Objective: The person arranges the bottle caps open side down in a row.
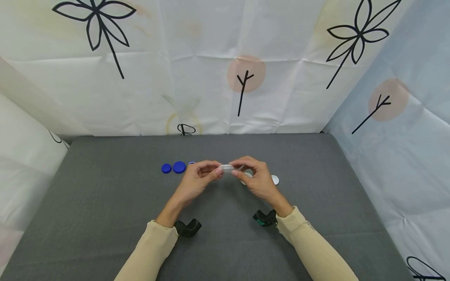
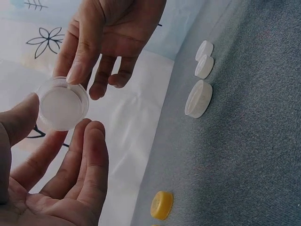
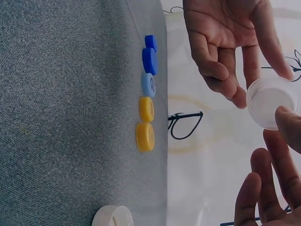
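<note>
A clear, round plastic cap with a ridged rim is held above the table between both hands. My left hand pinches one edge between thumb and fingertips. On the opposite edge, my right hand grips it the same way, its thumb lying over the rim in the left wrist view. Both wrist views show the cap's flat, cloudy face. The other fingers of each hand curve loosely beneath or behind it.
Left of the hands lie a small blue cap, a larger blue cap, a light blue cap and two yellow caps. To the right stand several white caps. Patterned cloth walls border the grey table.
</note>
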